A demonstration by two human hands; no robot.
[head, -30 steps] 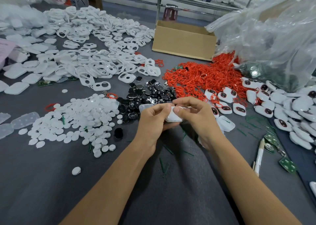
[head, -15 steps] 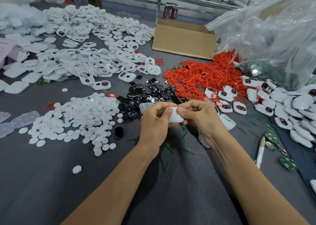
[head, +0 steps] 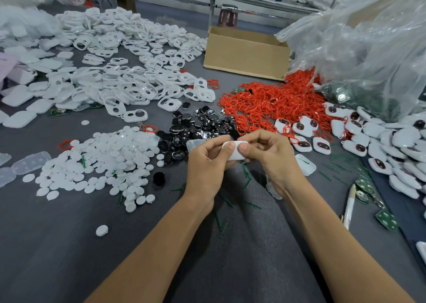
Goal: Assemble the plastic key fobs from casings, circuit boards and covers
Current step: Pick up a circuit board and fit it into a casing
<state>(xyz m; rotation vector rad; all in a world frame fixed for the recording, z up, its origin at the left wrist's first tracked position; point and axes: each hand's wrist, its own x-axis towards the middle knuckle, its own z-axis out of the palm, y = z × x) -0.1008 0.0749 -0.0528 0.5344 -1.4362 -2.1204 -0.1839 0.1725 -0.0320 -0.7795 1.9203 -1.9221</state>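
**Head view: one fob casing held in both hands, above the near middle of the table**

**Item in hand.** White rounded plastic fob casing (head: 235, 152), held off the grey cloth-covered table (head: 69, 245) at its near middle. Left hand (head: 207, 162): fingers curled, thumb and forefinger pinching the casing's left end. Right hand (head: 274, 157): fingers curled likewise, thumb pressed on the right end. Whether a board sits inside cannot be told.

**Risks, judged.** Uneven thumb pressure could leave one edge unseated or skew the halves. A slip would drop the casing among look-alike loose parts below, where it is easily lost.

**Surroundings.**
- Heap of small white round plastic discs (head: 103, 157), near left.
- Pile of glossy black button inserts (head: 198, 127), just beyond the hands.
- Spread of white plastic covers with two cut-outs (head: 129, 88), far left.
- Mound of red loop rings (head: 272, 102), far centre-right.
- Brown cardboard box (head: 246, 51), far.
- Finished white fobs with dark buttons (head: 391, 146), right.
- Crumpled clear plastic bag (head: 368, 49), far right.
- Green circuit boards (head: 387, 219) and a white pen (head: 349, 206), near right.

No obstacle lies between the hands and these piles.
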